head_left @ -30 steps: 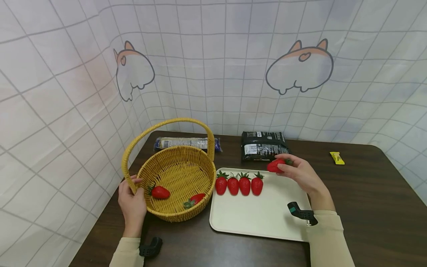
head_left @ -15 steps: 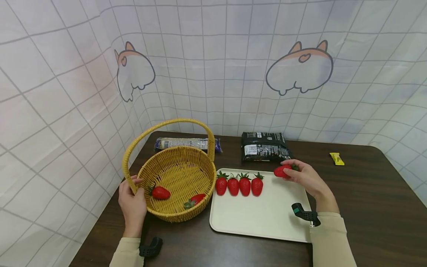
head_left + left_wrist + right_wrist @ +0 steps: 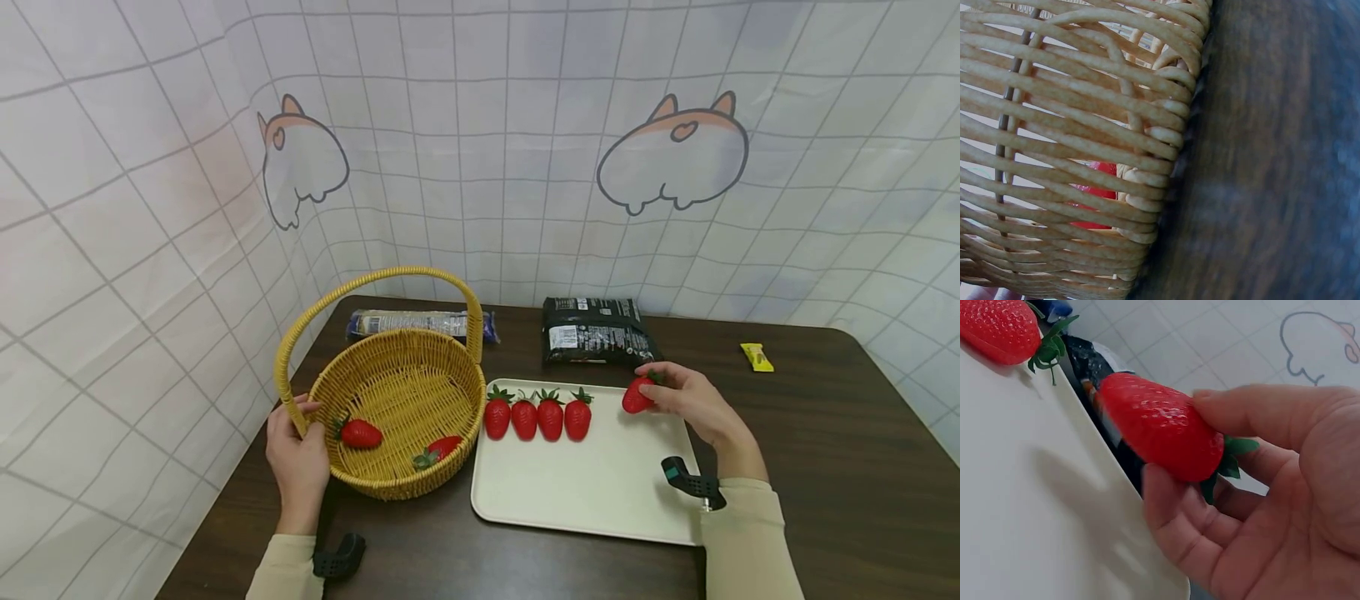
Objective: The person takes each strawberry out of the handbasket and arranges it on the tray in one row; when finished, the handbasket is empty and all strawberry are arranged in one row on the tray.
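Observation:
In the head view my right hand (image 3: 692, 404) pinches a red strawberry (image 3: 637, 395) over the far right part of the cream tray (image 3: 577, 500). The right wrist view shows thumb and fingers around the leafy end of this strawberry (image 3: 1160, 428), its tip pointing away from the palm. Several strawberries (image 3: 550, 417) lie in a row at the tray's far left, leaves toward the back. My left hand (image 3: 298, 467) grips the yellow wicker basket (image 3: 405, 387) at its left rim, by the handle's base. Two strawberries lie inside, one left (image 3: 360, 433) and one near the front (image 3: 446, 447).
Behind the basket lies a long blue-and-clear packet (image 3: 412, 322). A black package (image 3: 596, 330) sits behind the tray, close to my right hand. A small yellow wrapped candy (image 3: 757, 357) lies at the back right. A tiled-print curtain (image 3: 480, 167) borders the dark table (image 3: 840, 467).
My right hand has moved right and slightly toward the front with its strawberry. The strawberry has turned from lying sideways to tip pointing more downward. My left hand and the basket stay put.

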The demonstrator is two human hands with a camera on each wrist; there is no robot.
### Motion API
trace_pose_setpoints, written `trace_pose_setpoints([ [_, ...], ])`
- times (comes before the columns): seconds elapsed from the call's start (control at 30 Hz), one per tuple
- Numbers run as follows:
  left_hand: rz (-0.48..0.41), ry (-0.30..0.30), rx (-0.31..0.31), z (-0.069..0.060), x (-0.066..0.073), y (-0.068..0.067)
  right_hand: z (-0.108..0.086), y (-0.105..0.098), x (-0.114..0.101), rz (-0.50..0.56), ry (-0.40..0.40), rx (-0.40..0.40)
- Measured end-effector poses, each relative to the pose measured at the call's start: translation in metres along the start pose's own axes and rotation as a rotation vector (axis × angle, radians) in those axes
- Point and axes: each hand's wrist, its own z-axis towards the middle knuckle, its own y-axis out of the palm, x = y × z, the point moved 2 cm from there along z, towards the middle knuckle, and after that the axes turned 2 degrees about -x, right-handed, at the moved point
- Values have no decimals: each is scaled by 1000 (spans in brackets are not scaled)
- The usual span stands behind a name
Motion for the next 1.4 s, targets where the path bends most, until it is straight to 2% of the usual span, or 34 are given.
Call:
trace_pose_setpoints([
  [0.23,1,-6,-1,-1,0,0,3,4,6,-113,26,-92],
  [0.5,-5,-1,-6,0,1,0,6,6,12,-163,44,-67],
  [0.77,-12,4,0,0,1,0,5,10,8,-209,37,-69],
  [0.9,-11,0,0,0,1,0,6,14,5,-230,25,-94],
  [1.13,-10,-1,-5,0,0,0,12,26,2,-306,-19,-191],
  [1.4,-11,-7,-5,0,0,0,17,38,-2,-282,-42,-183],
])
